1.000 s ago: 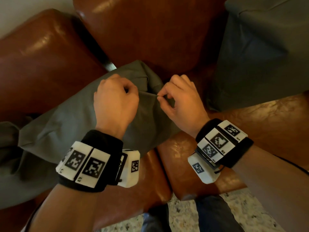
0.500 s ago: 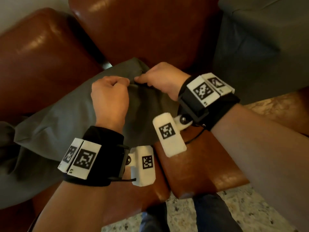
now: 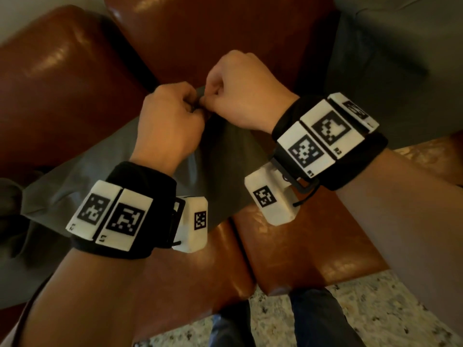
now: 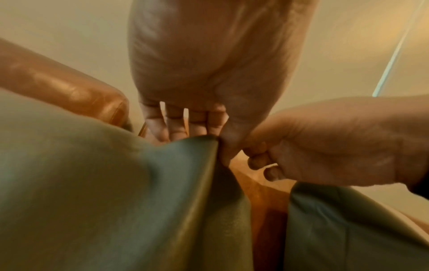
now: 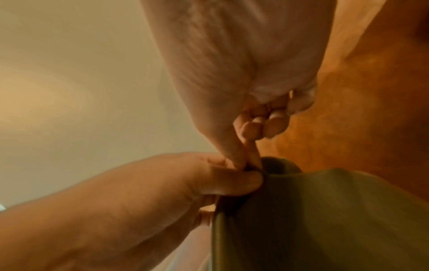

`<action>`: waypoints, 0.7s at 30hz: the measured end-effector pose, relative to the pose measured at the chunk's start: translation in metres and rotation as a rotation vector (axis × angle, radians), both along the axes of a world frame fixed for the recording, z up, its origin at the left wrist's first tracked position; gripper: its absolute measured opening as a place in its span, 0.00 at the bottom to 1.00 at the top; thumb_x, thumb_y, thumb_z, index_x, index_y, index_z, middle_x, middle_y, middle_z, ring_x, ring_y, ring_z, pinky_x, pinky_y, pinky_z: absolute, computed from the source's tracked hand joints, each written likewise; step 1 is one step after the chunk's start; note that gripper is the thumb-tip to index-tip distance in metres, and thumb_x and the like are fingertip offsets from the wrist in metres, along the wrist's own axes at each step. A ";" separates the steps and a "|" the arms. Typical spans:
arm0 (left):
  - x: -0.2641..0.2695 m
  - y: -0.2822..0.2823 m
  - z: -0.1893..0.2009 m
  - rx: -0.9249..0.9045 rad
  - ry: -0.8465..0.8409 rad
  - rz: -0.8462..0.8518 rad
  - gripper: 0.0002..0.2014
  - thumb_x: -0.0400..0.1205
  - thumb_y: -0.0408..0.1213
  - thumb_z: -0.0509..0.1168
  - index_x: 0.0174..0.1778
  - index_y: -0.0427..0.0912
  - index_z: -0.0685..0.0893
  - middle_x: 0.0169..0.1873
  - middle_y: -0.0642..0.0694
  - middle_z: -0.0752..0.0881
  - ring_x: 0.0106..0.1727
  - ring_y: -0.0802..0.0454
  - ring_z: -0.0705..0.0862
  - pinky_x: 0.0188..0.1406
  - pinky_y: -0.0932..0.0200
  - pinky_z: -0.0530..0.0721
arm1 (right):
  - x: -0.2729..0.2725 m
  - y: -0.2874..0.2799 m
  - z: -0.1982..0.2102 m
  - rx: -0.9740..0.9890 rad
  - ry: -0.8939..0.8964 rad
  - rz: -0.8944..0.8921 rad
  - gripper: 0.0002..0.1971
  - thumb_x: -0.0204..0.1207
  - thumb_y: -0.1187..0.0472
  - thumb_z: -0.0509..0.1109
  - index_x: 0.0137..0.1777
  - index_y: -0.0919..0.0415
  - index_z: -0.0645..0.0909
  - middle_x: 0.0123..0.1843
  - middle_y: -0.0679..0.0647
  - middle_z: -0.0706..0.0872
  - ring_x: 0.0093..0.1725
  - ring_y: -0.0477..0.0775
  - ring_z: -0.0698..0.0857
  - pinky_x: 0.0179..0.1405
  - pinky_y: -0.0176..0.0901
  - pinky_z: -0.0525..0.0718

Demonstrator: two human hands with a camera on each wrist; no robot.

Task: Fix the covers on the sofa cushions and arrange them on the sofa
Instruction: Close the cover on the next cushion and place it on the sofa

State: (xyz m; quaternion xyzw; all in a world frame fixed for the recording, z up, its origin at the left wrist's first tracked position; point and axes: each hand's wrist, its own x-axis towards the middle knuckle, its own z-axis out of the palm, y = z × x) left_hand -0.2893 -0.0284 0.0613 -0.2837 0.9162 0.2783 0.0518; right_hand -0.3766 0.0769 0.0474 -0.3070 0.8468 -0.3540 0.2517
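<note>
A grey-green cushion in its cover [image 3: 100, 176] lies slantwise on the brown leather sofa [image 3: 62, 83], its top corner raised toward the backrest. Both hands meet at that corner. My left hand [image 3: 172, 116] has its fingers curled and pinches the cover's edge [image 4: 204, 144]. My right hand [image 3: 238, 93] pinches the same edge between thumb and forefinger [image 5: 248, 157], right against the left thumb [image 5: 234, 181]. What lies between the fingertips is hidden by the hands.
A second grey-green cushion [image 3: 390, 63] leans on the sofa at the upper right. Loose grey fabric [image 3: 15, 221] hangs at the left edge. The speckled floor [image 3: 375, 309] and the person's dark trouser legs [image 3: 320, 319] show below the sofa's front edge.
My right hand has travelled from the right side of the cover's edge leftward and up to the corner, where it meets the left hand. The left hand kept its hold and shifted slightly upward.
</note>
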 end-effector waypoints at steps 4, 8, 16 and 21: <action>0.008 0.001 -0.006 0.126 0.016 0.120 0.07 0.81 0.37 0.69 0.37 0.48 0.85 0.23 0.53 0.79 0.19 0.68 0.74 0.20 0.77 0.69 | 0.007 0.014 -0.021 -0.094 -0.109 -0.044 0.05 0.79 0.58 0.69 0.48 0.53 0.87 0.43 0.42 0.85 0.45 0.39 0.83 0.47 0.33 0.81; 0.013 0.004 -0.005 0.408 0.126 0.335 0.05 0.81 0.34 0.69 0.40 0.44 0.89 0.37 0.40 0.90 0.37 0.50 0.88 0.42 0.52 0.88 | 0.013 0.021 -0.036 -0.109 -0.103 -0.025 0.07 0.79 0.58 0.69 0.55 0.50 0.86 0.45 0.38 0.75 0.45 0.37 0.78 0.46 0.28 0.73; 0.016 0.009 0.000 0.680 0.253 0.548 0.13 0.82 0.28 0.66 0.32 0.43 0.85 0.27 0.50 0.88 0.31 0.57 0.88 0.32 0.65 0.84 | 0.026 0.029 -0.045 -0.157 -0.176 -0.082 0.07 0.79 0.60 0.69 0.51 0.55 0.88 0.47 0.44 0.87 0.50 0.42 0.84 0.54 0.39 0.81; 0.018 0.010 -0.002 0.622 0.243 0.526 0.07 0.82 0.30 0.67 0.39 0.43 0.86 0.32 0.47 0.89 0.34 0.56 0.88 0.35 0.63 0.87 | 0.031 0.026 -0.040 0.003 0.087 0.049 0.06 0.80 0.57 0.68 0.50 0.56 0.84 0.47 0.46 0.75 0.52 0.49 0.77 0.49 0.43 0.76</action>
